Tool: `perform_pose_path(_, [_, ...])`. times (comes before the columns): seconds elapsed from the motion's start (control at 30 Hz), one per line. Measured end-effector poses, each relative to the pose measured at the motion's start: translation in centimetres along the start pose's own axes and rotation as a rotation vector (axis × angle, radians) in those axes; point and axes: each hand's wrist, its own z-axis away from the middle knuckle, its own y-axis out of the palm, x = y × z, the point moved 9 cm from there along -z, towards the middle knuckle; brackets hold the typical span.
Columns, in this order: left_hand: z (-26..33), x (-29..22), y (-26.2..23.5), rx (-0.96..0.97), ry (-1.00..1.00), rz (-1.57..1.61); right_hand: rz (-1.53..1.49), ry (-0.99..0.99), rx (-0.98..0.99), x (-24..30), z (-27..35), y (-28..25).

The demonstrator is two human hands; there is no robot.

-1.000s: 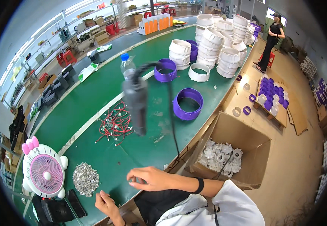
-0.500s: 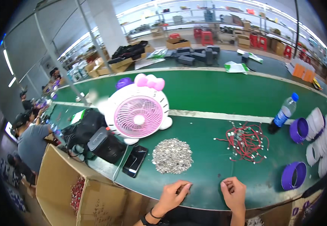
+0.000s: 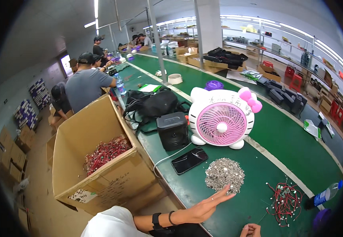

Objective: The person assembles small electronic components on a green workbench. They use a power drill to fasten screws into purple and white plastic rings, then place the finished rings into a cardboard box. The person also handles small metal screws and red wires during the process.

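My left hand [image 3: 207,207] stretches over the near edge of a round pile of small silvery metal pieces [image 3: 223,173]. Its fingers are extended, with the tips at the pile. A dark band and a bead bracelet circle that wrist. At the lower edge my right hand [image 3: 251,230] is partly cut off; its fingers are curled and pressed together, and what they hold, if anything, is too small to make out. Beyond it, to the right, lies a tangle of red wires with white connectors [image 3: 286,201]. A black phone [image 3: 189,160] rests left of the pile.
A cat-shaped white and pink fan [image 3: 222,118] and a black speaker [image 3: 172,131] stand behind the phone. An open cardboard box [image 3: 112,173] holds many red wires at left. A dark drink bottle [image 3: 325,195] is at right. Other people [image 3: 87,79] sit farther along the bench.
The view has swung left, bringing the cardboard box and people further in. My left hand has reached forward to the pile and its fingers have straightened. My right hand stays curled.
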Motion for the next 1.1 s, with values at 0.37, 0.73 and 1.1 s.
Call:
perform_pose_path(0.37, [-0.5,0.1,1.4,0.153,-0.048,0.095,-0.078,0.0,0.011,-1.7,0.1,0.6])
perform_pose_path(0.73, [-0.4,1.3,2.5,0.153,-0.05,0.096,-0.027,0.01,0.031,-0.3,0.1,0.3])
perform_pose_path(1.1, [-0.3,1.5,1.9,0.168,-0.116,0.041,-0.068,0.012,0.009,-0.1,-0.1,0.7])
